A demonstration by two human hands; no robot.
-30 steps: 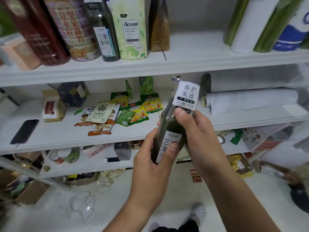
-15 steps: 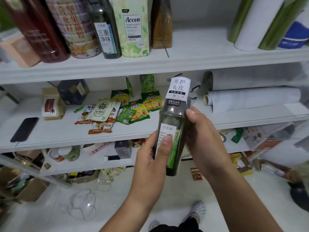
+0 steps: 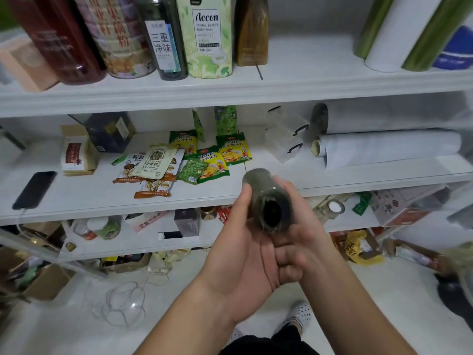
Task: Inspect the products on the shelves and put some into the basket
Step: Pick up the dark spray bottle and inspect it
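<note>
Dark green translucent plastic bottle (image 3: 267, 201) tipped level, round base toward the camera, held in front of the white middle shelf (image 3: 76, 201) — gripped by both hands. Left hand (image 3: 245, 254) cupped beneath with thumb curled up the bottle's left side; right hand (image 3: 298, 242) wrapped round from the right, fingers folded under the base. Behind on the shelf — green-and-yellow seasoning sachets (image 3: 217, 157), black phone (image 3: 34, 189), white paper roll (image 3: 389, 147).
</note>
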